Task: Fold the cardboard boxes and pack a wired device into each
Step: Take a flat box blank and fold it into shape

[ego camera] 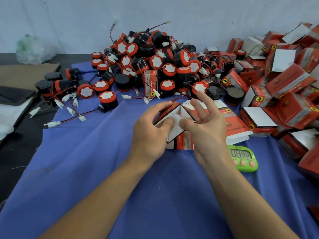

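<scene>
Fingers (161, 105) of the left hand (148, 133) clamped the cardboard box (172, 112), while the right hand (205, 130), fingers splayed, thumbed its near-facing flap.

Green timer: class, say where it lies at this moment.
In the head view the green timer lies on the blue cloth at the right, just beside the wrist of the right hand and nearer the person than the flat unfolded boxes.

Left hand (151, 130), right hand (206, 125), forearms apparently bare.
</scene>
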The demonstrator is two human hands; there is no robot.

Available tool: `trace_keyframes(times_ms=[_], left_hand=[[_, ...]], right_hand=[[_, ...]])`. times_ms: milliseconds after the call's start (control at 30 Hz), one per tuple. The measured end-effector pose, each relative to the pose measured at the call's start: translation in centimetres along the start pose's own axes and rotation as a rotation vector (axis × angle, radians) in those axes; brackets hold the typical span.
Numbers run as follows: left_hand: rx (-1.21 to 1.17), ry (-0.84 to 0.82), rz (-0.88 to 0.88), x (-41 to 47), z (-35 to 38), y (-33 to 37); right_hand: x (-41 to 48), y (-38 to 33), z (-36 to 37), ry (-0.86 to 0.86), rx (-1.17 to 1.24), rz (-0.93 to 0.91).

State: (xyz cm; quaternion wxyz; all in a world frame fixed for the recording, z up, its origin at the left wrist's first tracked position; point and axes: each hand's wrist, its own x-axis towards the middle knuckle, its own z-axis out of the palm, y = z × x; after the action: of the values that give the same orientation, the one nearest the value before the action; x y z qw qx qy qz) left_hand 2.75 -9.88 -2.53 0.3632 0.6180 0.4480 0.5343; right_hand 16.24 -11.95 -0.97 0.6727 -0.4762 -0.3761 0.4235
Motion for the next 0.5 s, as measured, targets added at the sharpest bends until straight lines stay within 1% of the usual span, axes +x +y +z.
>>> trace_keyframes(times_ms=[133, 300, 500], left_hand=[[0.091, 0.081, 0.047, -0.2, 0.0, 0.0], [0.162, 0.117, 0.089, -0.4, 0.3, -0.2], [0.167, 0.117, 0.123, -0.6, 0.6, -0.4]], right_hand=[[-0.2, 0.6, 0.2, -0.002, -0.073, -0.005], [-0.1, 1.1, 0.4, 0.024, -0.121, 0.001], [0.2, 1.4, 0.4, 0.02, -0.165, -0.004]])
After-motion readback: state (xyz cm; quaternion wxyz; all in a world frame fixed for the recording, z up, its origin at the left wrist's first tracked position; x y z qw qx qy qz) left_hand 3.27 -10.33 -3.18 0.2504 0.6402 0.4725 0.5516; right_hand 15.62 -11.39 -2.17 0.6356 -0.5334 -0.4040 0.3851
